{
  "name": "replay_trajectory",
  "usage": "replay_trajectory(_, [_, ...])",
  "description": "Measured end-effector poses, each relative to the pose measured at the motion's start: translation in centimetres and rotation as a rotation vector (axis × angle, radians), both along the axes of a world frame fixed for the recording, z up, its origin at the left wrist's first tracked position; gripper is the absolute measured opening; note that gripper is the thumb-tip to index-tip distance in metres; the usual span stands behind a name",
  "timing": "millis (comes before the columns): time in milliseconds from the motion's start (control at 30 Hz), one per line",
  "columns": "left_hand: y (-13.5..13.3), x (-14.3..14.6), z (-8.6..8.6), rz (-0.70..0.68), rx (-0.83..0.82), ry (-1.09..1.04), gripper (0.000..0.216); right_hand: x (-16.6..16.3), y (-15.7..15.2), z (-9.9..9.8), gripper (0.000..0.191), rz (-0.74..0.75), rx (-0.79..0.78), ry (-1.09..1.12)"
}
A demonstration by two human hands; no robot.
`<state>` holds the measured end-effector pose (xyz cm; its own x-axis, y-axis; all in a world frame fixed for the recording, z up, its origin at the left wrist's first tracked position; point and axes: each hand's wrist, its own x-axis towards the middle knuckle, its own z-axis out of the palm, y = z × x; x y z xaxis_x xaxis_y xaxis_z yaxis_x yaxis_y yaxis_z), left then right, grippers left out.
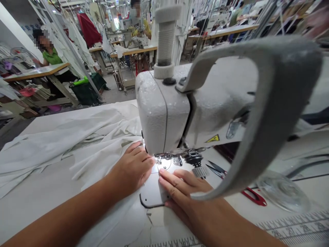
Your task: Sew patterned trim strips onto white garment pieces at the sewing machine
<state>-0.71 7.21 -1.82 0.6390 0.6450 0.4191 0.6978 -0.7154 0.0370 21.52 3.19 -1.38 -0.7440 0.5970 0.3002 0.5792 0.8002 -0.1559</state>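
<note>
A light-grey sewing machine (pixel 164 116) stands before me, its lamp lighting the metal needle plate (pixel 154 188). Left of the needle area, my left hand (pixel 135 168) has its fingers bent and closed on white fabric (pixel 102 151); the fingertips are partly hidden beside the machine head. My right hand (pixel 182 190) lies palm down on the plate, right of the needle area, with fingers stretched forward and nothing seen in them. The fabric spreads in loose folds across the table to the left.
Red-handled scissors (pixel 254 197) lie right of my right hand, beside a clear plastic disc (pixel 282 190). A printed ruler scale (pixel 298 226) runs along the near edge. The machine's curved guard (pixel 272 113) arches over my right wrist. Other people sit at sewing tables (pixel 38 71) behind.
</note>
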Motion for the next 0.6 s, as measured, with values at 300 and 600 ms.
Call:
replay_trajectory(300, [0.23, 0.08, 0.13, 0.002, 0.002, 0.021, 0.014, -0.22, -0.06, 0.03, 0.033, -0.019, -0.011, 0.024])
replay_trajectory(600, [0.43, -0.31, -0.62, 0.015, -0.022, 0.004, 0.019, -0.17, -0.05, 0.22, 0.032, -0.010, -0.043, 0.032])
